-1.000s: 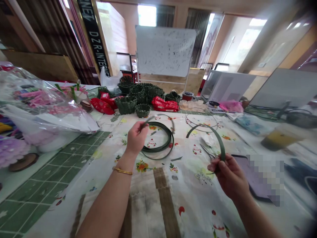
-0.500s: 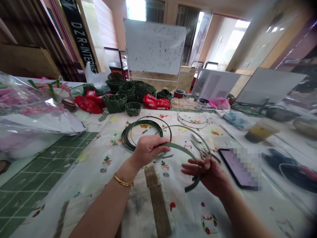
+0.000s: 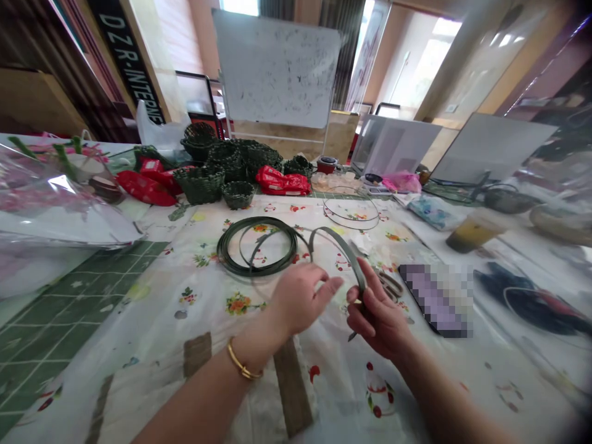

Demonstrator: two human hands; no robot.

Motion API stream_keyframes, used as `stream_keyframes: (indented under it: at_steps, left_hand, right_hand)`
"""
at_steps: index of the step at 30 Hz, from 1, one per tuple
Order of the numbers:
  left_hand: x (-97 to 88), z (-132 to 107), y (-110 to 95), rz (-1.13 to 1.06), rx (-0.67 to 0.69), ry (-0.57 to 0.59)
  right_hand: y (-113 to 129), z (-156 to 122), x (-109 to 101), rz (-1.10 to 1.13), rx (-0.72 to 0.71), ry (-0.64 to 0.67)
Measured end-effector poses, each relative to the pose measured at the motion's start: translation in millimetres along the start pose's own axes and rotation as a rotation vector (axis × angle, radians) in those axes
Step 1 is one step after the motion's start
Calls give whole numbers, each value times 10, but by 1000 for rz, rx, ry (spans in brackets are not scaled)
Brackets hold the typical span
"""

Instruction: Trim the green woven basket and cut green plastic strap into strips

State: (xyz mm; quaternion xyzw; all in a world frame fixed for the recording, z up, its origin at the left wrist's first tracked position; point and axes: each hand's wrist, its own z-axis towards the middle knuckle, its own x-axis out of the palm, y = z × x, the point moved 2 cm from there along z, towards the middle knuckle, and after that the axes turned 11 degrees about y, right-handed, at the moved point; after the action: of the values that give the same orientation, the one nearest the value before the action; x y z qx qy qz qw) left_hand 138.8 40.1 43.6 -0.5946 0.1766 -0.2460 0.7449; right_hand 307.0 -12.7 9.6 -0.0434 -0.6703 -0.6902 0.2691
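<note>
**Green strip bent into an arch**

A flat, dark green strip [image 3: 345, 246] curves up in an arch above the counter [image 3: 139, 345]. Its near end is pinched in the right hand [image 3: 377, 317], tip pointing down. Its far end runs left to a flat coil of green strip [image 3: 252, 246] lying farther off.

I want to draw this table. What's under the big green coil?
The green coil lies flat on a white tablecloth printed with small flowers and red figures. Some of the print shows through the open middle. What the tablecloth covers underneath cannot be seen.
</note>
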Motion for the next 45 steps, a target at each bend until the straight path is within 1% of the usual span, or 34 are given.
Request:
stream_keyframes:
  at_steps: [1, 2, 3, 5, 7, 8, 10, 11, 13, 14, 17, 21, 26, 29, 31, 32, 34, 36, 38, 40, 41, 43, 45]
  left_hand:
    - [108, -6, 48, -84, -67, 75]
    - [196, -9, 85, -143, -108, 109]
    - [257, -5, 109, -208, -132, 102]
    - [288, 16, 113, -452, -142, -18]
    - [217, 46, 65, -785, -126, -134]
    - [156, 64, 27, -924, -110, -149]
    - [1, 94, -49, -1117, -44, -166]
    - [-77, 105, -74, -1147, -17, -183]
    - [-189, 117, -88, -1172, 19, -211]
    - [-216, 121, -81, -1172, 25, -219]
    - [-201, 125, -43, -1189, 25, -198]
    - [-123, 121, -36, -1175, 60, -118]
    - [-121, 98, -65, -1097, 133, -63]
    - [-120, 64, -79, -1074, 111, 18]
    - [-101, 35, -98, -1057, 83, 87]
    - [-87, 23, -111, -1044, 77, 104]
    - [-47, 5, -135, -1002, 78, 80]
    - [18, -1, -146, -932, 72, 9]
    - [106, 2, -139, -862, 16, -16]
    - [180, 11, -124, -852, -57, 5]
    - [198, 16, -119, -880, -78, 14]
    - [184, 25, -121, -968, -74, 5]
    - [129, 34, -135, -1046, -43, -18]
  right_hand:
    - [-41, -7, 26, -3, 22, 41]
    - [-92, -15, 57, -9, 57, 95]
    - [-151, -23, 89, -20, 104, 151]
    - [-262, -37, 141, -45, 200, 250]
    - [-330, -46, 166, -52, 267, 316]
    - [-343, -48, 170, -37, 283, 337]
    - [-331, -53, 174, 39, 296, 376]
    - [-313, -56, 175, 95, 300, 389]
    - [-274, -64, 176, 200, 300, 384]
    - [-261, -66, 174, 229, 298, 367]
    - [-273, -67, 158, 228, 298, 288]
    - [-379, -57, 140, 202, 328, 213]
    - [-449, -41, 181, 195, 355, 203]
    - [-457, -37, 218, 161, 355, 202]
    - [-460, -37, 226, 113, 332, 189]
    - [-458, -36, 222, 80, 312, 176]
    - [-442, -33, 195, 1, 263, 135]
    - [-410, -26, 153, -69, 216, 88]
    - [-374, -19, 113, -108, 190, 63]
    - [-347, -17, 92, -108, 194, 79]
    - [-339, -20, 91, -95, 208, 104]
    - [-326, -35, 108, -49, 249, 173]
    - [-307, -57, 141, 54, 275, 263]
